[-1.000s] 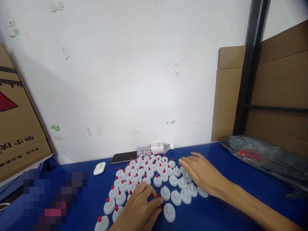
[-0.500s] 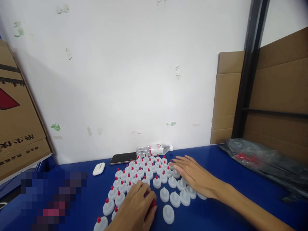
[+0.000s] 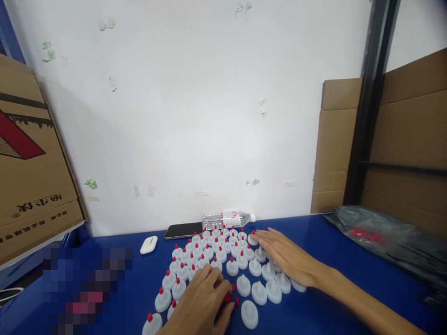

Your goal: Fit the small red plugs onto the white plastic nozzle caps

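Observation:
Several white plastic caps (image 3: 232, 266), most with small red tips, stand packed together on the blue table (image 3: 335, 260). My right hand (image 3: 287, 258) lies flat with fingers stretched over the caps at the group's right side. My left hand (image 3: 205, 300) rests curled at the group's near edge, and small red tips (image 3: 231, 298) show by its fingers. A few caps in the near right rows (image 3: 259, 292) have no red tip.
A water bottle (image 3: 227, 219) lies against the white wall beside a dark phone (image 3: 183, 230). A white earbud case (image 3: 149, 244) sits to the left. A black bag with red pieces (image 3: 377, 235) lies at right. Cardboard boxes (image 3: 28, 158) flank both sides.
My right hand has slid slightly left and farther over the caps. My left hand stays curled at the near edge. The view has shifted a little.

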`<state>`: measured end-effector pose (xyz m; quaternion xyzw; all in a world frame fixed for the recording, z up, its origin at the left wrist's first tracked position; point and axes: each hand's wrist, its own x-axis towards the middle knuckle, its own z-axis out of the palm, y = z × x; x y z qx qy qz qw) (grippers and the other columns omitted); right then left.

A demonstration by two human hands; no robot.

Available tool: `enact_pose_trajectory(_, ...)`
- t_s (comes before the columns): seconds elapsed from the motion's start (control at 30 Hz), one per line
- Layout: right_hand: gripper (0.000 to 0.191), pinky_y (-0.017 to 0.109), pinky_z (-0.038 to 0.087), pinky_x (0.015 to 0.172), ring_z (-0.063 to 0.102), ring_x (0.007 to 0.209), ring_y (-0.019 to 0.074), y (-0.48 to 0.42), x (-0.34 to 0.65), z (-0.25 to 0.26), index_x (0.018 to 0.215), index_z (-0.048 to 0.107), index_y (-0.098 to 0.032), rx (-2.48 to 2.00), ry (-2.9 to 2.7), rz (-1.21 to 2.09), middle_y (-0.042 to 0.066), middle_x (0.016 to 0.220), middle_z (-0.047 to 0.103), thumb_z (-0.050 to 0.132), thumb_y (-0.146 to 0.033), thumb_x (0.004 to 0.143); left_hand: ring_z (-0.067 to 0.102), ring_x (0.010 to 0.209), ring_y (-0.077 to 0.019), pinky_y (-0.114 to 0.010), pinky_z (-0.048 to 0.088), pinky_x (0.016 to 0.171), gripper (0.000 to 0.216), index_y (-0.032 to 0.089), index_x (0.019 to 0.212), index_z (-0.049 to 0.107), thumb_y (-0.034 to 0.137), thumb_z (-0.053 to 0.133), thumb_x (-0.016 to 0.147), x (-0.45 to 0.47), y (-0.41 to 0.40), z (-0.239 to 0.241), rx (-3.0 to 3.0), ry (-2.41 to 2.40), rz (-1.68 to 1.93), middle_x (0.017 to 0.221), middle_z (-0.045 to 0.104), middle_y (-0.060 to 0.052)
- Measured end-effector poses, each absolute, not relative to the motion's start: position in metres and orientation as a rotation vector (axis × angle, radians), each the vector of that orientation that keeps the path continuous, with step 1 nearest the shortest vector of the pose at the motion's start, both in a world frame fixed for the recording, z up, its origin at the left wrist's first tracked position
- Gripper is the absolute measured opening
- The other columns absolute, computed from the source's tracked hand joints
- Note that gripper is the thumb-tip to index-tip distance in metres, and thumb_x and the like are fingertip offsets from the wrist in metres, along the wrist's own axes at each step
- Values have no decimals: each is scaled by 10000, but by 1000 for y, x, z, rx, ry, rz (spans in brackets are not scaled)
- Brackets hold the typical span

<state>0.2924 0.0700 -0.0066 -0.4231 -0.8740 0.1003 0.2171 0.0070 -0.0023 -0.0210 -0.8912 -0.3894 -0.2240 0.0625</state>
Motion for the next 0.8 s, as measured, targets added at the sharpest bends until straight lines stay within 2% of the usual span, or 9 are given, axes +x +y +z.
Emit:
enact_pose_trajectory(0.07, 498, 575, 227, 1233, 465, 1415, 249, 68, 295, 1, 1468, 534, -234, -1098, -2374, 126, 78, 1482, 559, 267, -430, 1096, 605, 903, -249, -352, 534, 756, 120, 206, 978, 657, 138, 615, 888, 7, -3, -18, -2687, -1155, -729, 971, 673, -75)
enact_pose_trajectory(0.13, 422, 562, 294, 1203, 551, 1336, 250, 64, 298, 9, 1404, 596, -258, -1002, -2334, -7, 75, 1396, 637, 381, -418, 1078, 603, 897, -236, -345, 529, 765, 124, 205, 974, 647, 125, 568, 920, 7, -5, -12, -2699, -1125, -782, 955, 669, -68)
enact_pose_trajectory(0.23, 288, 504, 435, 1087, 699, 1092, 246, 52, 297, 18, 1182, 717, -268, -764, -2264, -161, 66, 1158, 756, 613, -449, 984, 598, 868, -218, -336, 520, 764, 134, 208, 958, 621, 118, 522, 949, 8, -7, -5, -2720, -1073, -847, 930, 665, -54)
enact_pose_trajectory(0.3, 201, 446, 481, 1012, 731, 919, 208, 40, 289, 21, 1036, 730, -243, -596, -2227, -238, 55, 1010, 775, 694, -415, 940, 593, 849, -219, -337, 515, 748, 107, 212, 967, 602, 131, 539, 939, 7, -9, -4, -2698, -1037, -880, 919, 660, -49)
enact_pose_trajectory(0.4, 60, 365, 492, 979, 721, 879, 148, 19, 267, 18, 995, 689, -203, -418, -2284, -292, 40, 964, 764, 634, -224, 982, 589, 834, -228, -337, 511, 724, 70, 218, 981, 577, 201, 607, 921, 7, -9, -9, -2638, -983, -877, 903, 646, -43)
enact_pose_trajectory(0.47, 124, 335, 493, 984, 709, 973, 149, 7, 252, 13, 1014, 673, -178, -309, -2331, -337, 47, 969, 765, 566, -120, 995, 593, 823, -229, -323, 508, 689, 110, 223, 972, 565, 282, 644, 924, 7, -9, -13, -2607, -946, -826, 904, 642, -42)
enact_pose_trajectory(0.53, 204, 316, 509, 969, 698, 989, 142, 0, 242, 8, 994, 659, -175, -230, -2353, -330, 52, 954, 766, 473, -98, 1028, 601, 795, -220, -300, 497, 634, 143, 225, 947, 550, 340, 635, 947, 9, -8, -16, -2569, -900, -775, 891, 643, -38)
enact_pose_trajectory(0.63, 261, 314, 543, 916, 690, 914, 134, -3, 238, 4, 948, 635, -205, -211, -2360, -294, 39, 921, 768, 412, -117, 1050, 599, 715, -195, -274, 473, 566, 126, 229, 895, 520, 291, 555, 1000, 15, -9, -18, -2482, -815, -783, 797, 626, -12)
enact_pose_trajectory(0.8, 259, 317, 535, 879, 684, 900, 137, 0, 241, 4, 887, 590, -211, -276, -2329, -348, 20, 884, 758, 448, -14, 975, 576, 642, -159, -230, 410, 486, 142, 238, 885, 524, 186, 496, 1014, 21, -10, -18, -2385, -775, -864, 725, 568, 9)
